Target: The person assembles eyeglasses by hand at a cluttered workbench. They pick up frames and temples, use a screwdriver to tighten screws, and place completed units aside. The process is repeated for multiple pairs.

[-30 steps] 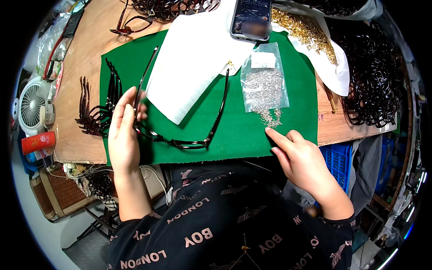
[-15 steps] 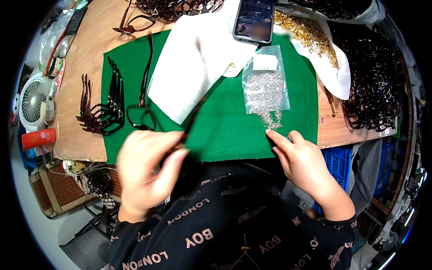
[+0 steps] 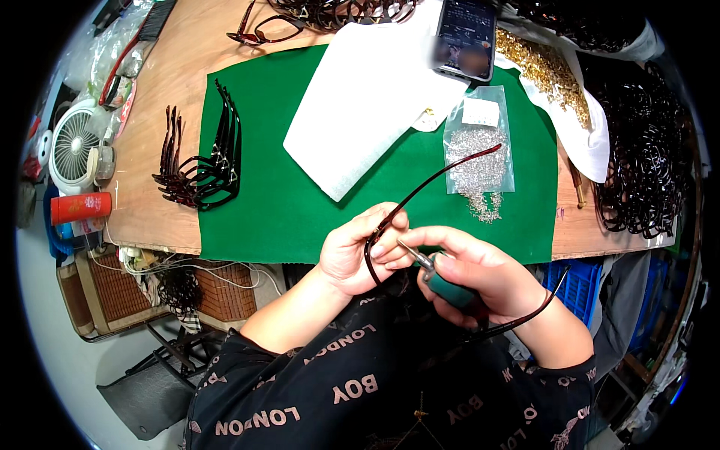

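We list, left to right: a clustered row of dark, glossy spectacle frames; the left hand, grip closed on one tortoiseshell plastic frame at the green fabric cloth's near edge; a green-handled, metal-shafted screwdriver held in the right hand, newly come from the small silver metal bits. We judge work has passed to the frame.

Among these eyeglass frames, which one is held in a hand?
The dark brown frame in the left hand, held in the air; no hand touches the other frames, such as those at the left edge of the green mat.
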A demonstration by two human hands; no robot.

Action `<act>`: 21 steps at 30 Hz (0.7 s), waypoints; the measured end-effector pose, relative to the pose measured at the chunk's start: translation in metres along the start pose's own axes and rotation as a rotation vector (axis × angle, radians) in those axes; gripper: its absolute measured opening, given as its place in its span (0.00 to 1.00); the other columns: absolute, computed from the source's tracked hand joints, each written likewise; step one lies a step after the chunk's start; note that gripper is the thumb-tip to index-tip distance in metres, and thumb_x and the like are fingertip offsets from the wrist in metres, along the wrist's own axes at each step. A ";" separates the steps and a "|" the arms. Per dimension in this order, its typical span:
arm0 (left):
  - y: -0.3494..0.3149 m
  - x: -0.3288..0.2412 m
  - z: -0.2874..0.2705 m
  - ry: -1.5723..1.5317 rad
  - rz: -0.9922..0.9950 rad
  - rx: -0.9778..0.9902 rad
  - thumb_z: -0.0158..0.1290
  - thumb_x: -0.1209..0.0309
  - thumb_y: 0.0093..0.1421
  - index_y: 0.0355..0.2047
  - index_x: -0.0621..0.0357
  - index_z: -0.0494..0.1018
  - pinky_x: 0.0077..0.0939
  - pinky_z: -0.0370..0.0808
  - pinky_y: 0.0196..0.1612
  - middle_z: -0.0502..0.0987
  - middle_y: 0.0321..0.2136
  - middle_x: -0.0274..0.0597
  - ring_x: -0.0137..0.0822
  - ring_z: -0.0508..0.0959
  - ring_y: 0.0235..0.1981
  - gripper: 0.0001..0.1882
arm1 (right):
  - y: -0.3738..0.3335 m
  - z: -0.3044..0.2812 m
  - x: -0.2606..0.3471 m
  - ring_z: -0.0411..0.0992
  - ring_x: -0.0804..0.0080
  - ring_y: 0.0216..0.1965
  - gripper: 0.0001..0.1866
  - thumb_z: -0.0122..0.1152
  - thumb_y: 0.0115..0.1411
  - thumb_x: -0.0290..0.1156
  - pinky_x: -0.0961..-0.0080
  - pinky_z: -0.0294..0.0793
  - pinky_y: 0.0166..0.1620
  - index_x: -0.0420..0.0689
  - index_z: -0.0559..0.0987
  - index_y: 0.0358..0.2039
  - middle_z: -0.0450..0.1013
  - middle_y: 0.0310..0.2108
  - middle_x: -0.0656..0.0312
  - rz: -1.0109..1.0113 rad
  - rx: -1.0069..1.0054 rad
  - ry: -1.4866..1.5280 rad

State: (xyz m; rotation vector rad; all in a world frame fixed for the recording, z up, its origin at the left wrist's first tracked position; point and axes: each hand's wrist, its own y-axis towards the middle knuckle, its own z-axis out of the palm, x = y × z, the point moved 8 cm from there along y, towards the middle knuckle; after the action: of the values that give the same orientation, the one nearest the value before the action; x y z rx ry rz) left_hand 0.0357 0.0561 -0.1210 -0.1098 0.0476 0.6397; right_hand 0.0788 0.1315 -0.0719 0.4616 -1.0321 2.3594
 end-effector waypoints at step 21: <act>0.004 0.009 0.000 0.059 -0.153 -0.031 0.44 0.61 0.61 0.39 0.61 0.69 0.27 0.70 0.32 0.61 0.14 0.32 0.30 0.69 0.21 0.16 | 0.009 -0.007 0.000 0.66 0.80 0.14 0.17 0.49 0.61 0.40 0.88 0.57 0.12 0.44 0.66 0.46 0.71 0.28 0.59 -0.019 -0.035 0.064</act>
State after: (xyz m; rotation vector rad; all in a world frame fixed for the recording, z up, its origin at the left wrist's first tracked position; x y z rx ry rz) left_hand 0.0411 0.0645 -0.1225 -0.1611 0.0849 0.4844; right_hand 0.0732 0.1313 -0.0815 0.3782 -1.0330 2.3207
